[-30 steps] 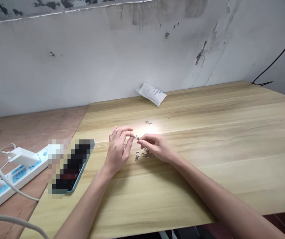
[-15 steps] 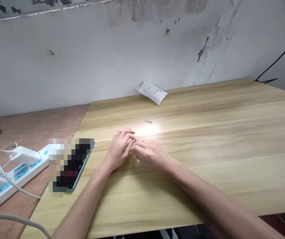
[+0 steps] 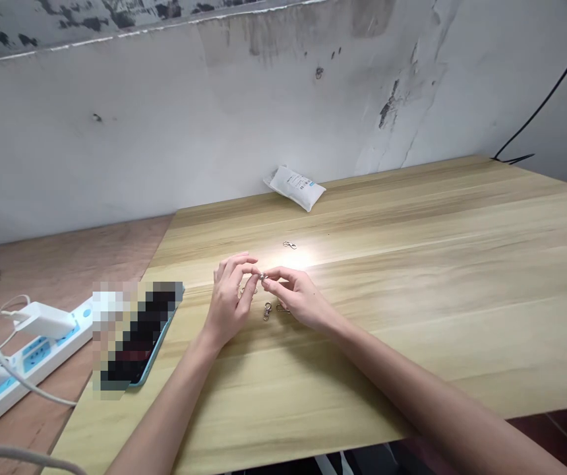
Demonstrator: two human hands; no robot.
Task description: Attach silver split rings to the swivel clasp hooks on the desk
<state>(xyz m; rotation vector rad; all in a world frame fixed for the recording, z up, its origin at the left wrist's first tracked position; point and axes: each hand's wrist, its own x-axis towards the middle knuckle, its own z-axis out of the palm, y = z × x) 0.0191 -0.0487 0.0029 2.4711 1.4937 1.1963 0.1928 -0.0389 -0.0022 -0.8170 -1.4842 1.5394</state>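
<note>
Stained, peeling white wall [image 3: 214, 112] rises behind a pale wooden bench [image 3: 412, 316], and your bare forearms reach in from its near edge. Your left hand [image 3: 229, 297] and right hand [image 3: 298, 297] meet near the middle of the bench, both pinching a small metal swivel clasp [image 3: 262, 278] between the fingertips and holding it up off the wood. Just below that pinch, a second clasp [image 3: 266, 311] lies on the bench between your hands, and a third clasp [image 3: 282, 308] sits right beside your right hand. A fourth clasp [image 3: 289, 245] lies apart on the far side, in a bright patch of glare, with nothing between it and your hands. Farther off, a white packet [image 3: 294, 188] rests against the wall. To your left, a phone [image 3: 138, 336] in a pale blue case lies at the bench edge, its face pixelated. Beyond it, on a lower reddish wooden board [image 3: 66, 277], sits a white power strip [image 3: 31, 356] with a white charger [image 3: 46, 320] plugged in.
</note>
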